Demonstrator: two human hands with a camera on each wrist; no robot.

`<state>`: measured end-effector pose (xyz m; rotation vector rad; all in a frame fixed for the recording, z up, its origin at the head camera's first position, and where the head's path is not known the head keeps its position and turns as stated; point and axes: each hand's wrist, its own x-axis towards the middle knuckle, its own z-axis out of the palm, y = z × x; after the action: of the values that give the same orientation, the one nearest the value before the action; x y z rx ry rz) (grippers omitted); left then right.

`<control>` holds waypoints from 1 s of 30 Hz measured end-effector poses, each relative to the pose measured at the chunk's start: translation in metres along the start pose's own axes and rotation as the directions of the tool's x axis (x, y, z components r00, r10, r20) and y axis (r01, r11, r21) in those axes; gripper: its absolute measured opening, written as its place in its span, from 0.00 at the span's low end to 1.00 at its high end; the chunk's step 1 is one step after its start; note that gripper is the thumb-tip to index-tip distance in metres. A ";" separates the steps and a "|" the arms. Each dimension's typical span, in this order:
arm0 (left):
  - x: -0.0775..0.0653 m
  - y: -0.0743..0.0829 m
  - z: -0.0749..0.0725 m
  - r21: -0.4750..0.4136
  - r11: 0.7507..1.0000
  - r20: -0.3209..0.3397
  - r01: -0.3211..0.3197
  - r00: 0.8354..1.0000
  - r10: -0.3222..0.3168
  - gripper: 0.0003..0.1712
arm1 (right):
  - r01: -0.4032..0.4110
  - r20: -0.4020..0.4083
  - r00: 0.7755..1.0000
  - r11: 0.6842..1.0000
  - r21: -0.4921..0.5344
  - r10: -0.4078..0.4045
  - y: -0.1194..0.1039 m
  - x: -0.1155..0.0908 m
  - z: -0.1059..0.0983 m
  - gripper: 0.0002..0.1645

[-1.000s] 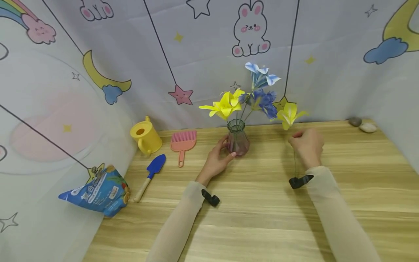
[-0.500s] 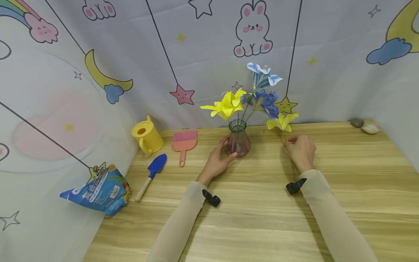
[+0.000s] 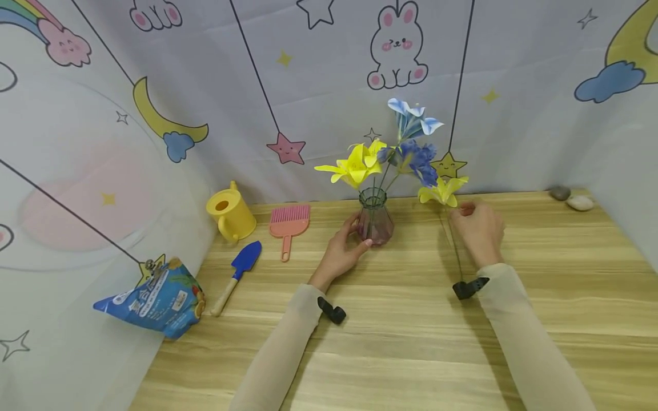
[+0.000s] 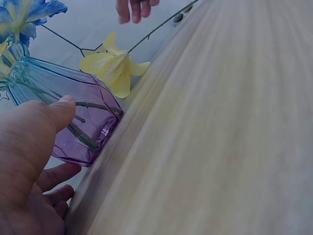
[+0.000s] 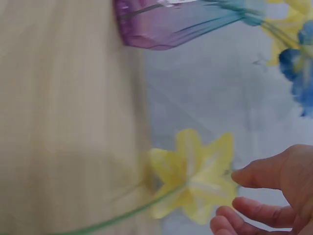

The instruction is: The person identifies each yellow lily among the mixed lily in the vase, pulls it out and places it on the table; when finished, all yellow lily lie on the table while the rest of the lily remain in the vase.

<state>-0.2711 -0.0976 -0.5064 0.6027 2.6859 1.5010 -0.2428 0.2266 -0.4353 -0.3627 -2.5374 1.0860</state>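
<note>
A purple-tinted glass vase (image 3: pixel 374 225) (image 4: pixel 73 122) (image 5: pixel 171 24) stands on the wooden table (image 3: pixel 411 342) and holds yellow (image 3: pixel 354 162) and blue paper flowers (image 3: pixel 417 160). My left hand (image 3: pixel 339 251) (image 4: pixel 29 147) grips its lower body, thumb on the glass. A single yellow paper flower (image 3: pixel 442 192) (image 4: pixel 112 68) (image 5: pixel 195 181) lies right of the vase, its green stem (image 3: pixel 454 251) pointing toward me. My right hand (image 3: pixel 478 228) (image 5: pixel 274 196) hovers just right of the bloom. Its fingers are loosely spread, with nothing between them.
On the left of the table are a yellow watering can (image 3: pixel 228 214), a pink brush (image 3: pixel 289 224), a blue trowel (image 3: pixel 239 271) and a blue bag (image 3: pixel 154 299). Two pebbles (image 3: pixel 570 197) sit at the back right. A cartoon-print cloth backdrop (image 3: pixel 308 85) closes the back and sides.
My right hand brought the yellow flower down and left toward the vase, then drew slightly right, away from its stem. The left hand stayed on the vase.
</note>
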 end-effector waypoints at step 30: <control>0.001 0.001 -0.001 0.034 0.999 -0.014 0.011 1.000 -0.011 0.45 | 0.432 -0.225 0.898 0.848 0.306 -0.377 -0.099 -0.054 -0.054 0.22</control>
<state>-0.2719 -0.0974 -0.5052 0.5800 2.7258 1.4645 -0.1808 0.1751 -0.3394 0.1762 -2.0891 1.2436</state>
